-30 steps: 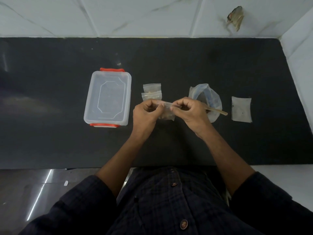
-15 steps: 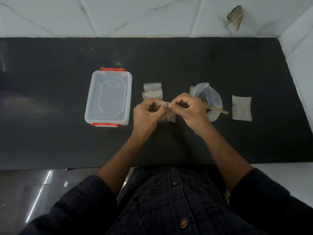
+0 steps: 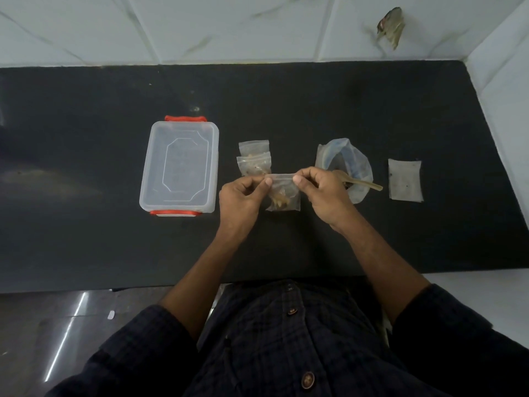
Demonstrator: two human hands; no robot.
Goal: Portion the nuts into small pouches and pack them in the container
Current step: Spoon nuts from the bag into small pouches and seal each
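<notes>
Both hands hold one small clear pouch (image 3: 283,193) above the dark counter (image 3: 86,239), near the centre of the view. The left hand (image 3: 240,196) pinches the pouch's top edge at its 9 o'clock end between thumb and curled fingers; the right hand (image 3: 323,190) pinches the same edge at the 3 o'clock end. Pale brown nuts (image 3: 280,199) sit in the lower part of the pouch. Just beyond the hands, at 12 o'clock from the left one, two more filled pouches (image 3: 254,157) lie overlapping on the counter. At 9 o'clock from the hands stands a clear container (image 3: 180,167) with red clips, its lid on. At 3 o'clock, partly behind the right hand, is a larger open plastic bag (image 3: 352,164) with a wooden spoon (image 3: 363,183) resting in it. Farther out at 3 o'clock lies a flat empty pouch (image 3: 405,180).
</notes>
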